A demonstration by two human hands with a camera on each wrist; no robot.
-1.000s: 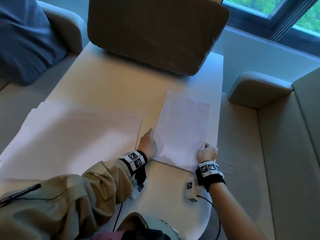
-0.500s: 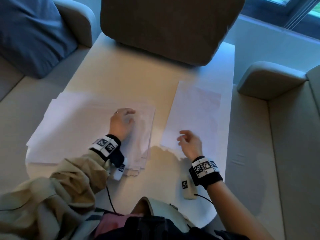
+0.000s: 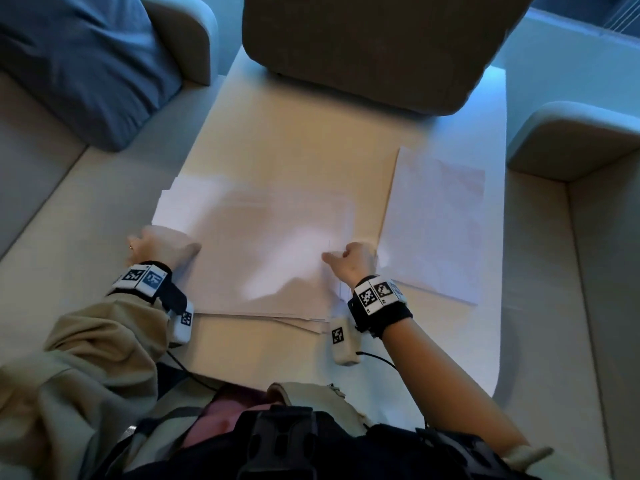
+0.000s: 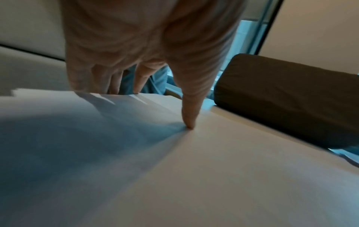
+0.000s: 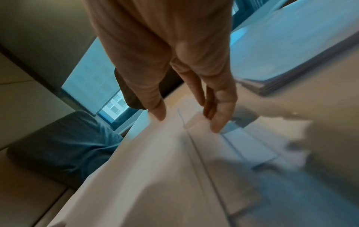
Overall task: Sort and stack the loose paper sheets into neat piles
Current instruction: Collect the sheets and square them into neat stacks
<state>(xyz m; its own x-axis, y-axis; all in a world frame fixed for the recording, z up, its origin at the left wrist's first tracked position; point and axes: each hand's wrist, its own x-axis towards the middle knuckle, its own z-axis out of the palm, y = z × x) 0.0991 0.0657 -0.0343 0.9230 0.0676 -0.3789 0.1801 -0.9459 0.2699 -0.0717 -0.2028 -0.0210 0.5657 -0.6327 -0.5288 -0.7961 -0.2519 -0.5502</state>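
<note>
Moved since half a second ago: left hand [image 3: 157,247] from the middle of the loose stack [image 3: 263,258] to its left edge; right hand [image 3: 353,263] from the neat pile [image 3: 436,230] to the stack's right edge.

Hands, two. Left: thumb tip pressing the top sheet, fingers straight over the edge, grasping nothing. Right: fingers extended, tips on the sheets' edge; any grip cannot be told.

Paper piles, two, side by side on one table [image 3: 304,150], apart. Sheet count unreadable. Cushions, two: brown [image 3: 374,43], blue [image 3: 79,60], both cut off.
</note>
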